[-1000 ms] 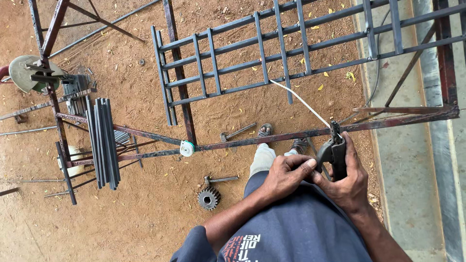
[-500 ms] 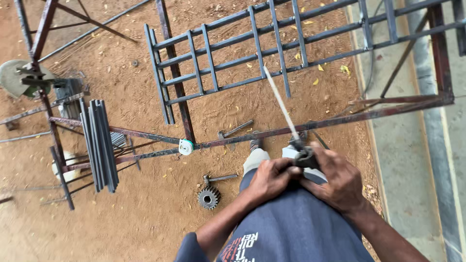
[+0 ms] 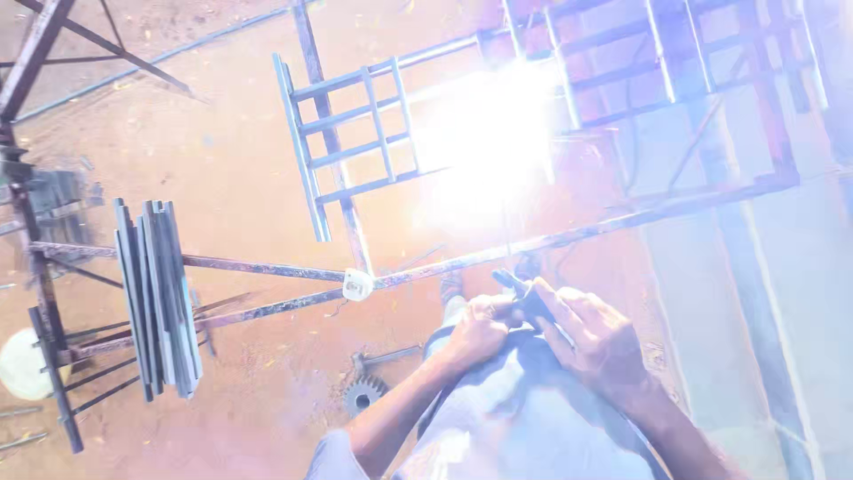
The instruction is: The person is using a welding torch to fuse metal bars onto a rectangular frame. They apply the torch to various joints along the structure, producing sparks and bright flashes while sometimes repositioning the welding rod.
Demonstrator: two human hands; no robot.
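Note:
Both my hands grip a dark welding electrode holder (image 3: 526, 300) at lap height. My left hand (image 3: 476, 327) wraps it from the left and my right hand (image 3: 593, 338) closes on it from the right. A bright white welding flash (image 3: 487, 133) burns above the hands on the grey metal grille frame (image 3: 355, 133) and hides the rod and the grille's middle. A rusty steel bar (image 3: 586, 233) crosses just beyond my hands.
A bundle of grey flat bars (image 3: 158, 298) rests on a rusty frame at the left. A toothed gear (image 3: 362, 394) and a bolt lie on the red dirt by my knee. A concrete strip (image 3: 791, 293) runs down the right side.
The welding arc has struck: a white glare now washes out the grille where the rod tip pointed. My hands stay together on the holder.

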